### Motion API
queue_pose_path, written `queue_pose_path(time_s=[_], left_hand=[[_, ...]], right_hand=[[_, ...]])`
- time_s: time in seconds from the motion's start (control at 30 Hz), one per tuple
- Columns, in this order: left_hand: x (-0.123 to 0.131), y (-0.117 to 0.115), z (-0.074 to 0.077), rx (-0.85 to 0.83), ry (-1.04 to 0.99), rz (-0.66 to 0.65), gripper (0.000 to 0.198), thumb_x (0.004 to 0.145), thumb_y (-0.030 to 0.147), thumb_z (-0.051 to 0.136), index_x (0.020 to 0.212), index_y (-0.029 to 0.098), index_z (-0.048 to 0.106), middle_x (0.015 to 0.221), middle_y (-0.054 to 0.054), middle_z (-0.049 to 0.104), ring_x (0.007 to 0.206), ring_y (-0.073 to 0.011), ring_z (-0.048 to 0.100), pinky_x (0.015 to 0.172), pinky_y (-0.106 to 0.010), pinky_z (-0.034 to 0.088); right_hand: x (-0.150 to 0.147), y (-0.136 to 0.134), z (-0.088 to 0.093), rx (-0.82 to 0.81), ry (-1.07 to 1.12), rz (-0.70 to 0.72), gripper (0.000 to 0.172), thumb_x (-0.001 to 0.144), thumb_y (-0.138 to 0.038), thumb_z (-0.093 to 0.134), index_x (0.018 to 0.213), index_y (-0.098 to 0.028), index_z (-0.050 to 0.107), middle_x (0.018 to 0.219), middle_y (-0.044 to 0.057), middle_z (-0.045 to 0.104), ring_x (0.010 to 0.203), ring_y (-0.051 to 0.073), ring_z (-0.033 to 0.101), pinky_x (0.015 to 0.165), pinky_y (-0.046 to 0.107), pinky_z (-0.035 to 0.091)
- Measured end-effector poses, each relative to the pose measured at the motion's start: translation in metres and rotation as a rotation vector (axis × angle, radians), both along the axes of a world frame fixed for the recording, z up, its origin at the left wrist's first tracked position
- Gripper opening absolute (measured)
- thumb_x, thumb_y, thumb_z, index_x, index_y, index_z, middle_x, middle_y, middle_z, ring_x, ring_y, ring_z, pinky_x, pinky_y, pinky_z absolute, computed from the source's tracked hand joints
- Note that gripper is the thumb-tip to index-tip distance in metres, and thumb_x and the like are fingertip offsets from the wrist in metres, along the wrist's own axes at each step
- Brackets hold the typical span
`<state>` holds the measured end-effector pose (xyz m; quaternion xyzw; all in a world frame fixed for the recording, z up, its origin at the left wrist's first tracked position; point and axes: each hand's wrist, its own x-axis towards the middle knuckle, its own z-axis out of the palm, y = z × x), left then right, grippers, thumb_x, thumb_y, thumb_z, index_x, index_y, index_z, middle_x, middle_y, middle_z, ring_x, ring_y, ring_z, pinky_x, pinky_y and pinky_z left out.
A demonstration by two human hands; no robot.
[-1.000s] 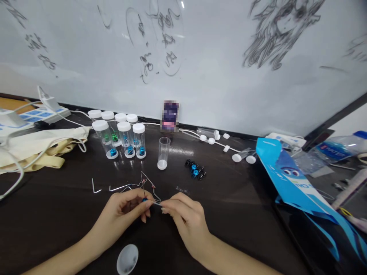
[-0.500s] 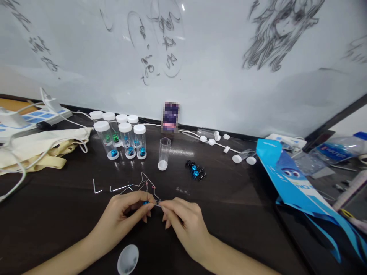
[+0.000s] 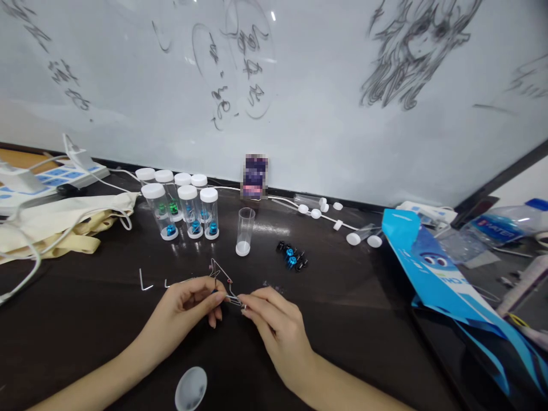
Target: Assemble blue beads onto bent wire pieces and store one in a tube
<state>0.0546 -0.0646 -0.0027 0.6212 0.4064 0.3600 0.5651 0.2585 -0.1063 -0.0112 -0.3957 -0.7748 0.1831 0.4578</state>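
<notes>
My left hand (image 3: 186,311) and my right hand (image 3: 274,322) meet low in the middle over the dark table (image 3: 85,342). Both pinch a thin bent wire piece (image 3: 222,279) between thumb and fingertips. A small blue bead sits at the left fingertips, mostly hidden. More bent wires (image 3: 145,282) lie just left of my left hand. An open clear vial (image 3: 245,231) stands upright behind the hands. Small blue and black beads (image 3: 291,257) lie in a heap to its right.
Several capped vials (image 3: 184,202) holding blue and green beads stand at back left. A white cap (image 3: 191,388) lies near my left forearm. Cloth bag (image 3: 55,220) at left; loose caps and tubes (image 3: 342,220), a blue packet (image 3: 445,274) and a water bottle (image 3: 509,222) at right. Whiteboard behind.
Both hands have shifted slightly away from me with the wire piece. The blue bead at the left fingertips is now more hidden.
</notes>
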Motion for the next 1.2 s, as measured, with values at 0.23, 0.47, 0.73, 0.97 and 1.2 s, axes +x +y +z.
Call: queue_pose_path(time_s=[0.23, 0.47, 0.73, 0.97, 1.2], left_hand=[[0.0, -0.0017, -0.003, -0.03, -0.027, -0.02, 0.022, 0.088, 0.036, 0.061, 0.082, 0.016, 0.068, 0.062, 0.001, 0.065, 0.054, -0.0122, 0.058, 0.057, -0.023, 0.046], [-0.0008, -0.0013, -0.0034, -0.006, 0.016, -0.047, 0.02, 0.089, 0.035, 0.06, 0.083, 0.017, 0.068, 0.062, 0.002, 0.064, 0.055, -0.0124, 0.058, 0.059, -0.024, 0.047], [-0.0032, -0.0018, -0.0059, 0.09, 0.112, -0.051, 0.021, 0.09, 0.036, 0.058, 0.087, 0.019, 0.069, 0.065, 0.002, 0.064, 0.058, -0.0134, 0.059, 0.06, -0.024, 0.048], [-0.0029, -0.0053, -0.0047, 0.126, 0.154, -0.044, 0.022, 0.09, 0.037, 0.057, 0.087, 0.019, 0.07, 0.067, 0.001, 0.064, 0.06, -0.0144, 0.06, 0.058, -0.024, 0.049], [-0.0014, -0.0068, -0.0037, 0.172, 0.169, -0.046, 0.02, 0.09, 0.035, 0.058, 0.087, 0.019, 0.07, 0.066, 0.001, 0.064, 0.058, -0.0139, 0.06, 0.056, -0.023, 0.05]], right_hand=[[-0.0018, -0.0007, -0.0028, 0.052, -0.008, 0.036, 0.024, 0.094, -0.014, 0.056, 0.115, -0.012, 0.068, 0.091, 0.009, 0.066, 0.077, 0.015, 0.065, 0.068, 0.027, 0.055], [-0.001, 0.0004, -0.0014, 0.063, -0.003, 0.064, 0.024, 0.095, -0.011, 0.054, 0.114, -0.01, 0.068, 0.088, 0.008, 0.065, 0.073, 0.014, 0.065, 0.066, 0.024, 0.057], [-0.0016, 0.0001, 0.0002, 0.035, 0.033, 0.08, 0.024, 0.095, -0.01, 0.053, 0.111, -0.008, 0.07, 0.086, 0.009, 0.065, 0.071, 0.013, 0.066, 0.065, 0.022, 0.059], [-0.0002, -0.0021, 0.0048, 0.009, 0.011, 0.072, 0.023, 0.096, -0.013, 0.051, 0.106, -0.009, 0.071, 0.082, 0.008, 0.067, 0.067, 0.013, 0.065, 0.063, 0.023, 0.056], [0.0014, -0.0013, 0.0025, -0.038, 0.011, 0.073, 0.022, 0.097, -0.012, 0.049, 0.106, -0.012, 0.069, 0.076, 0.005, 0.066, 0.067, 0.012, 0.064, 0.064, 0.023, 0.052]])
